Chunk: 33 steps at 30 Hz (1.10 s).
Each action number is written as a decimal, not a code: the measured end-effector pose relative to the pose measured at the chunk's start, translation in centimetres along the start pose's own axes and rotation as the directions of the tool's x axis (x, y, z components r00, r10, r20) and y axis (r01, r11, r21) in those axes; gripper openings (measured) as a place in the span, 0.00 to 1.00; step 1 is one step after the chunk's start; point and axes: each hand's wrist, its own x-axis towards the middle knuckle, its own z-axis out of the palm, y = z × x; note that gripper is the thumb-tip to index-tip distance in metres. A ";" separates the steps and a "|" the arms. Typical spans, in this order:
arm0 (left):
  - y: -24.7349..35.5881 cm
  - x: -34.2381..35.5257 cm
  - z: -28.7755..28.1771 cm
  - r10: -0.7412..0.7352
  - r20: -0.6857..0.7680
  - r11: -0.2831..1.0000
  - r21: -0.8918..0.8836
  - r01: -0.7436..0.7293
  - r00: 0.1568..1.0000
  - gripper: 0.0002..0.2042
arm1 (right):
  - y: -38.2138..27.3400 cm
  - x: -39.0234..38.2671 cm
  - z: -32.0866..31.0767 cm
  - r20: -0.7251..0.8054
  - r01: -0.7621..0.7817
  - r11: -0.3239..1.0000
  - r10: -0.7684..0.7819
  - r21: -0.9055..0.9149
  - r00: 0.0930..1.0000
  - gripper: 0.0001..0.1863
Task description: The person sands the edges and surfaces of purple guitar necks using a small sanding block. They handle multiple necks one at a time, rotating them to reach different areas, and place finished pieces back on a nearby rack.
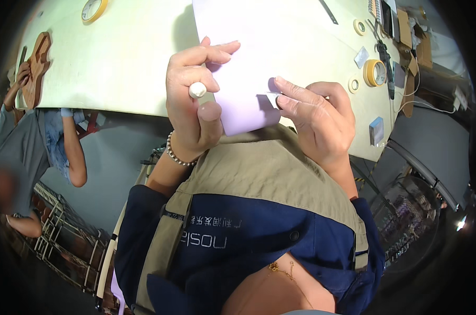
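Observation:
A smooth lavender panel runs from the table's far edge toward my apron, its near end close to my body. My left hand is at the panel's left edge, curled round a white, round-ended thing; its kind I cannot make out. Some left fingertips reach over the panel. On the right side, my right hand pinches a small, thin, pale flat piece between thumb and fingers. That piece lies at the panel's right edge, casting a shadow on it; whether it touches is unclear.
The pale table holds a yellow tape roll at the far left and another tape roll at right. Nearby are a black cabled tool and a small blue box. At left, another person's hand touches a brown wooden piece.

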 end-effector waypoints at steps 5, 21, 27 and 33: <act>-0.4 -0.3 0.7 -0.017 -0.085 1.000 -0.016 0.016 0.996 0.19 | 0.1 0.7 0.8 -0.006 0.055 0.998 -0.055 -0.036 0.998 0.09; 2.8 -0.3 -0.6 0.070 0.383 0.918 0.337 -0.210 0.921 0.33 | 0.9 -0.1 -0.6 -0.191 -0.245 0.883 0.342 0.400 0.920 0.08; 0.6 -1.6 -1.7 0.122 0.178 0.987 -0.129 -0.100 0.976 0.29 | 1.0 -0.7 -0.2 -0.159 -0.249 0.898 0.323 0.363 0.933 0.09; 1.2 -0.7 -0.9 -0.014 -0.001 0.999 -0.035 0.014 1.000 0.27 | 0.2 -0.5 -0.4 0.004 -0.153 0.980 0.153 0.125 0.988 0.13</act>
